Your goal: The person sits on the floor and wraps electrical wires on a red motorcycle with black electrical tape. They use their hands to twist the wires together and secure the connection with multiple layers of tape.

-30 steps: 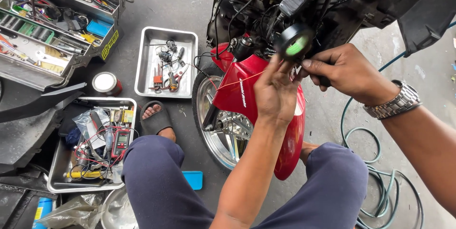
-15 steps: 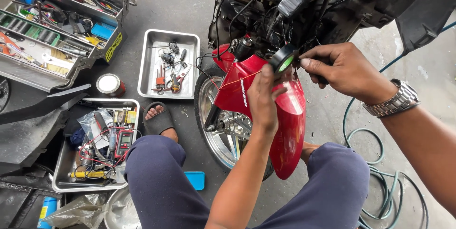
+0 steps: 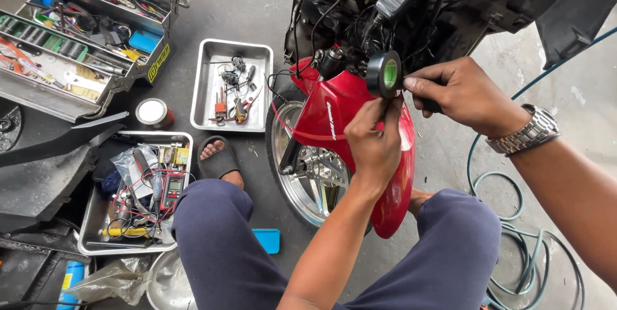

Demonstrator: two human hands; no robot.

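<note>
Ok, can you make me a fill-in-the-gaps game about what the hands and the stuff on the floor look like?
1. The left hand holds a roll of black tape with a ____ centre.
2. The motorbike's mudguard over the front wheel is ____.
3. The right hand has a silver ____ on its wrist.
4. The coiled hose lies on the floor on the person's ____ side.

Missing words: green; red; watch; right
</note>
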